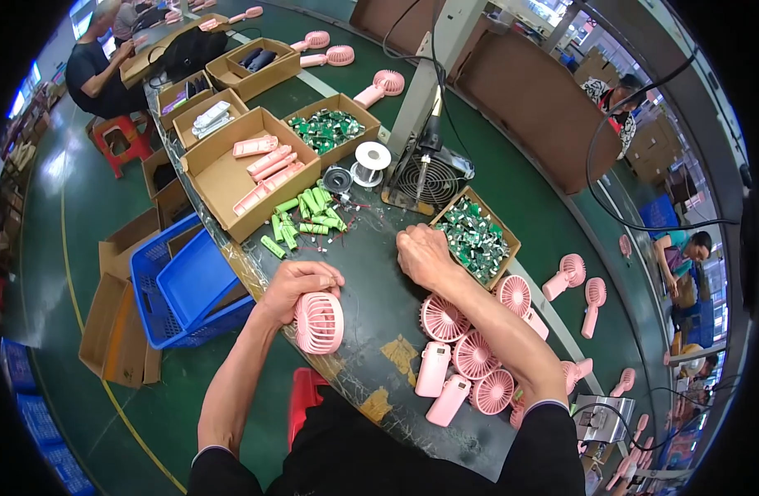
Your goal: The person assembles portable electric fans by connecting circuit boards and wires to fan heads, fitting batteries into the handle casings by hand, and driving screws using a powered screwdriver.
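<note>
Above the dark workbench [367, 289], left hand [298, 286] clamped on pink fan [320, 324], right hand [427, 255] extended, curled, can't tell on what.

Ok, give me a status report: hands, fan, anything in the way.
Left hand holding pink fan, grille showing. Right hand curled beside boxed green circuit boards, any grip hidden. Possibly in the way: more fans around right forearm.

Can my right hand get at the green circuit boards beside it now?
Probably yes: the right hand is beside the open cardboard box, and nothing covers the green circuit boards, though whether it holds something is unclear.
</note>
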`<state>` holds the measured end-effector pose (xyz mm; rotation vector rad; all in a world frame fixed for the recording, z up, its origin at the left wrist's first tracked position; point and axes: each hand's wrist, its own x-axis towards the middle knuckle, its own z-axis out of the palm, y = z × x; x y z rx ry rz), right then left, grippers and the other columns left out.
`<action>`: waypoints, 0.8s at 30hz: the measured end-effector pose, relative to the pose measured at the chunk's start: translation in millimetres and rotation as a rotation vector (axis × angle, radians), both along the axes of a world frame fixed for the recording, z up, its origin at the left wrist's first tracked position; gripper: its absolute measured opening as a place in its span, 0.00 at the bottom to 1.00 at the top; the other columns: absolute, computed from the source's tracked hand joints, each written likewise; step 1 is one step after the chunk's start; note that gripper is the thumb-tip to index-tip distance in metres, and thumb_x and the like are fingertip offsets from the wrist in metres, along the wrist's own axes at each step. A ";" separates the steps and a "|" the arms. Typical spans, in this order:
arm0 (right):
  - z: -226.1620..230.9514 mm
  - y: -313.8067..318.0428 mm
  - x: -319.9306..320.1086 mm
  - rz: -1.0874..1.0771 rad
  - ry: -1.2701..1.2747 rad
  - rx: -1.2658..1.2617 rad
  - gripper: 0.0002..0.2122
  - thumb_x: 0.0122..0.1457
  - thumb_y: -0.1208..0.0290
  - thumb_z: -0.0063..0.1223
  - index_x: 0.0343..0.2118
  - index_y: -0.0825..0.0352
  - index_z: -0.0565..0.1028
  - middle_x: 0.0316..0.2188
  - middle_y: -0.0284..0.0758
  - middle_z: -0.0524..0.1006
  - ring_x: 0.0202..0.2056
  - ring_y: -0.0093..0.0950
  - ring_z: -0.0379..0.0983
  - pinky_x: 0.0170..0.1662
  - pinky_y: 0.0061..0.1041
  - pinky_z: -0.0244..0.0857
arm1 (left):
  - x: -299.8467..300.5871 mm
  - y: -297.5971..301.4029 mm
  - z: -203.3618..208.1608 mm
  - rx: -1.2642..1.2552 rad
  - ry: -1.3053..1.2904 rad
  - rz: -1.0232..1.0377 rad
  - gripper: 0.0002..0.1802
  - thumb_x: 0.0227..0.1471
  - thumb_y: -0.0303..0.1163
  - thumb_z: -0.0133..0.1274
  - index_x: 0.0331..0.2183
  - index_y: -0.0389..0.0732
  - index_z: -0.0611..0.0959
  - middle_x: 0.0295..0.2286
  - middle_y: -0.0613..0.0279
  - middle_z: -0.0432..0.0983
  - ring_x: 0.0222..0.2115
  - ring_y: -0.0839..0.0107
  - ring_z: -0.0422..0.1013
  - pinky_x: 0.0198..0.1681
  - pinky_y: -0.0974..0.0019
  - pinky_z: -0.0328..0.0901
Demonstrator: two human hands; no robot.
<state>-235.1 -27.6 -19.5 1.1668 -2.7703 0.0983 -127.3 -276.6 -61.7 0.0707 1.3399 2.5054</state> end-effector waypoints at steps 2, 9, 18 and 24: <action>-2.7 0.6 -2.5 -0.026 0.009 0.003 0.04 0.44 0.76 0.52 0.20 0.70 0.77 0.22 0.46 0.77 0.29 0.44 0.76 0.32 0.39 0.70 | -1.0 0.0 2.6 -0.005 0.012 -0.004 0.06 0.49 0.22 0.54 0.29 0.27 0.81 0.34 0.48 0.77 0.28 0.67 0.76 0.32 0.68 0.73; 36.2 24.6 22.0 -0.228 -0.795 -0.906 0.06 0.50 0.73 0.59 0.27 0.71 0.80 0.20 0.27 0.76 0.23 0.14 0.68 0.26 0.16 0.61 | 5.0 7.8 -0.3 0.004 0.006 0.026 0.07 0.51 0.23 0.53 0.31 0.28 0.82 0.37 0.47 0.77 0.30 0.68 0.77 0.32 0.68 0.73; 42.9 35.0 85.3 -0.216 -0.866 -1.172 0.03 0.53 0.76 0.58 0.28 0.70 0.78 0.24 0.24 0.74 0.24 0.12 0.66 0.26 0.12 0.59 | 22.1 85.1 63.1 -0.091 0.185 -0.173 0.08 0.53 0.22 0.53 0.33 0.26 0.82 0.41 0.49 0.76 0.34 0.67 0.76 0.38 0.67 0.72; 36.4 42.5 100.5 -0.269 -0.945 -1.182 0.02 0.54 0.78 0.58 0.29 0.70 0.78 0.25 0.25 0.74 0.26 0.12 0.67 0.28 0.12 0.61 | 31.2 96.1 67.9 -0.200 0.126 -0.177 0.09 0.54 0.25 0.53 0.34 0.28 0.83 0.31 0.56 0.79 0.31 0.73 0.75 0.36 0.71 0.71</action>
